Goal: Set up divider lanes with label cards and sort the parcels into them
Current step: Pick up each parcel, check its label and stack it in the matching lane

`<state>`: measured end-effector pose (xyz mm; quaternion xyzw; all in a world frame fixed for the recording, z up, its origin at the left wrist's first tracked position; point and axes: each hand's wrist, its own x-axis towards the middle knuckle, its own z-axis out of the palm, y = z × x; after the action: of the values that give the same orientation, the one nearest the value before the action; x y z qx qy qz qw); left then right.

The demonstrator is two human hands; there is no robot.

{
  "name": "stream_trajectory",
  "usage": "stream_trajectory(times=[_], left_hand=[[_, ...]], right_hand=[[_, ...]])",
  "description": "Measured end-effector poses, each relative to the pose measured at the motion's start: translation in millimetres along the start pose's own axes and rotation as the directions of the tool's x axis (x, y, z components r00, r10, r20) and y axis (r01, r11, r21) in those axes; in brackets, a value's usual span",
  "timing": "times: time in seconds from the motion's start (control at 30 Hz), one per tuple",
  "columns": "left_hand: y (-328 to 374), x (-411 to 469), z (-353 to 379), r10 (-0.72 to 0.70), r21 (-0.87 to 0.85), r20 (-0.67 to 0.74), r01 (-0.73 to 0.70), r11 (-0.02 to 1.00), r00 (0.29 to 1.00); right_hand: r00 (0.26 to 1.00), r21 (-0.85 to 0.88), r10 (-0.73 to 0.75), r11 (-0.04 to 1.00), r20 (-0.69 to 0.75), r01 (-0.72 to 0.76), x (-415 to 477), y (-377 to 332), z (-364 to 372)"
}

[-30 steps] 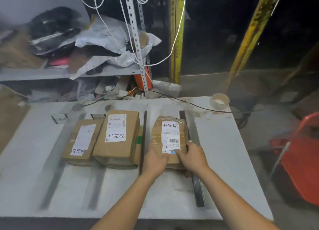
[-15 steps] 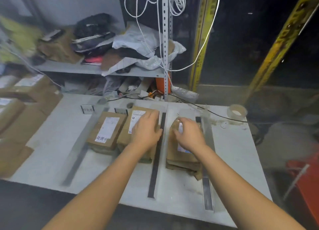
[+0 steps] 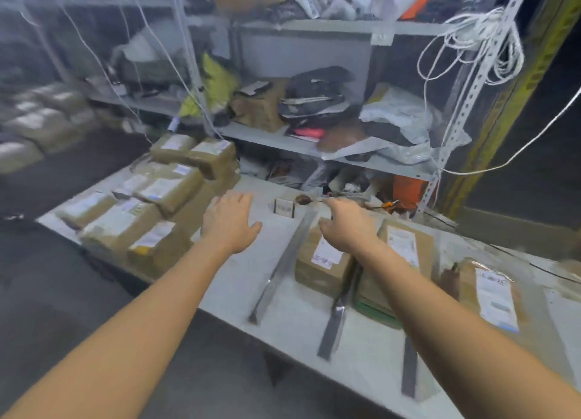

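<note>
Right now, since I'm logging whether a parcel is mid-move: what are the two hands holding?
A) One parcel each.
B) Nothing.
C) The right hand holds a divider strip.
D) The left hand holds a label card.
B: the left hand and the right hand both reach out over the table with fingers loose and nothing gripped in them.

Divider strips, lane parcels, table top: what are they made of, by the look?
Divider strips: likely metal, dull grey with bright glints along thin flat bars.
Lane parcels: brown cardboard, matte, with white paper labels; the rightmost parcel shows glossy clear tape or film.
Table top: white, matte, smooth; painted board or laminate, cannot tell which.
</note>
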<state>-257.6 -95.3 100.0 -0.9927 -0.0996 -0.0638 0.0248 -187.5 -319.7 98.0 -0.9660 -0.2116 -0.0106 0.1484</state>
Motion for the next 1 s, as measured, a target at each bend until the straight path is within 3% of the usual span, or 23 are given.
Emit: stream_trajectory(times=[0.13,0.37,0.5,0.83,1.0], left_hand=[[-107,-2,-2,-0.09,0.025,-0.002,0.09,0.996,0.996],[-233,9,1,-0.186,-0.02,0.075,0.188,0.982,0.98],[-291,42,11,-0.214,-0.071,0.053,0.218,0.973,0.975],[-397,158,70,-0.144,-0.034,0.145,0.151,0.988,0.979],[-425,200,110,-0.152,-0.225,0.248,0.21,0.952,0.957]], right_hand=[[0.999,-0.024,-0.047,0.999,-0.001,0.047,32,-100,26],[0.994,-0.064,-0.102,0.992,0.046,0.105,87,-203,57],[0.992,-0.059,-0.116,0.991,0.055,0.119,138,-244,85],[0.996,0.214,-0.051,0.976,0.08,0.033,281,-329,184],[0.989,0.283,0.065,0.954,0.131,-0.1,314,-344,222]])
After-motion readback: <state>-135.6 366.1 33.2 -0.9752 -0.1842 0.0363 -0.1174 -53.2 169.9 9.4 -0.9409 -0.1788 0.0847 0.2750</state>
